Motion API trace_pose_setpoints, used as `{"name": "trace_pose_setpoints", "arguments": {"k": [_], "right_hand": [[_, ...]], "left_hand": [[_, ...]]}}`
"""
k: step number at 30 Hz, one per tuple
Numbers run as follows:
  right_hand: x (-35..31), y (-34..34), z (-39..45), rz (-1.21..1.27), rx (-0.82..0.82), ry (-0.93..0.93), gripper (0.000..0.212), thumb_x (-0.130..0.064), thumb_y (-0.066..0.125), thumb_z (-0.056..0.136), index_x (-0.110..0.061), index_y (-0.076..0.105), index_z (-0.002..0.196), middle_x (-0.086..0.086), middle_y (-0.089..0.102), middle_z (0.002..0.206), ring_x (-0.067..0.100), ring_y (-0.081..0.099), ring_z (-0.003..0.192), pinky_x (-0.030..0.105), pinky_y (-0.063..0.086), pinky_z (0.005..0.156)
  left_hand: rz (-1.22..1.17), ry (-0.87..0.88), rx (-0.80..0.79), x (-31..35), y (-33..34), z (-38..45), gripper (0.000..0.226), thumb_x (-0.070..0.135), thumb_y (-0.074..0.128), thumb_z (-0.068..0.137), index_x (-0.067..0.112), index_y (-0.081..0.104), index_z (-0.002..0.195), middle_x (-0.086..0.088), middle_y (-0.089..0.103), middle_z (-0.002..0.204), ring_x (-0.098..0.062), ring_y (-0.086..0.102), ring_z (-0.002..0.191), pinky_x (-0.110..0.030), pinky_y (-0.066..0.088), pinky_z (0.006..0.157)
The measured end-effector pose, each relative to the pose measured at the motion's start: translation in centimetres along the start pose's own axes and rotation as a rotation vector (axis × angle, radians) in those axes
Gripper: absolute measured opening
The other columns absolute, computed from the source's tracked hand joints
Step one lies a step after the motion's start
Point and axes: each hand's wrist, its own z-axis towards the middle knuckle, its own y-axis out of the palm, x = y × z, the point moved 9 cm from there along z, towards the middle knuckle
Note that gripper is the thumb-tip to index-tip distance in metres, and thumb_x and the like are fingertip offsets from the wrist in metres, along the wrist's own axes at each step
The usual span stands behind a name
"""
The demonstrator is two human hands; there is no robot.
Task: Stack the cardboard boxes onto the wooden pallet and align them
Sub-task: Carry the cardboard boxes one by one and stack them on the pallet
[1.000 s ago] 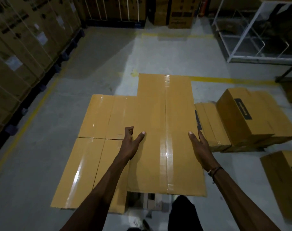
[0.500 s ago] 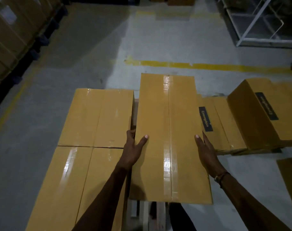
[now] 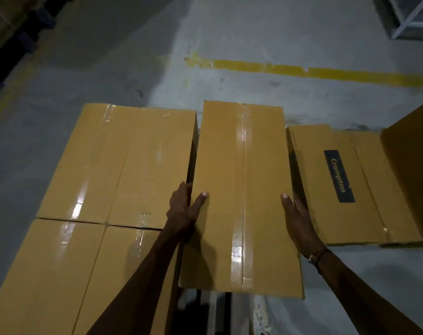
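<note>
A long taped cardboard box (image 3: 242,189) lies in the middle, lengthwise away from me. My left hand (image 3: 184,211) grips its left edge, thumb on top and fingers down the side in the gap. My right hand (image 3: 300,223) grips its right edge the same way. Two more taped boxes lie to its left, a far one (image 3: 123,163) and a near one (image 3: 60,274), close against it. Slats of the wooden pallet (image 3: 213,310) show below the box's near end.
A box with a dark "Crompton" label (image 3: 336,184) lies on the floor to the right, with a taller box (image 3: 411,170) beyond it. A yellow floor line (image 3: 302,71) runs across the far concrete. Stacked cartons stand at top left, a metal rack at top right.
I have leaned in closer over the boxes. Both hands have closed onto the sides of the middle box, which now sits nearer the left boxes.
</note>
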Motion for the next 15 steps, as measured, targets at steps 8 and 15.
{"name": "trace_pose_setpoints", "arguments": {"k": [8, 15], "right_hand": [[4.5, 6.6, 8.6, -0.045, -0.045, -0.08, 0.056, -0.053, 0.047, 0.108, -0.03, 0.046, 0.159, -0.009, 0.054, 0.155, 0.012, 0.048, 0.142, 0.036, 0.034, 0.121], [10.0, 8.8, 13.9, -0.056, -0.06, -0.045, 0.079, -0.09, 0.049, 0.086, -0.053, 0.04, 0.155, -0.013, 0.051, 0.158, 0.016, 0.048, 0.146, 0.055, 0.036, 0.124]], "left_hand": [[0.224, -0.128, 0.008, -9.8, 1.7, 9.1, 0.087, 0.069, 0.055, 0.096, 0.021, 0.031, 0.164, -0.005, 0.009, 0.176, -0.031, 0.006, 0.162, -0.063, 0.014, 0.126], [0.426, -0.072, -0.013, -13.6, 3.3, 13.3, 0.075, 0.061, 0.045, 0.105, 0.023, 0.023, 0.166, -0.007, -0.003, 0.177, -0.034, -0.005, 0.162, -0.066, 0.002, 0.124]]}}
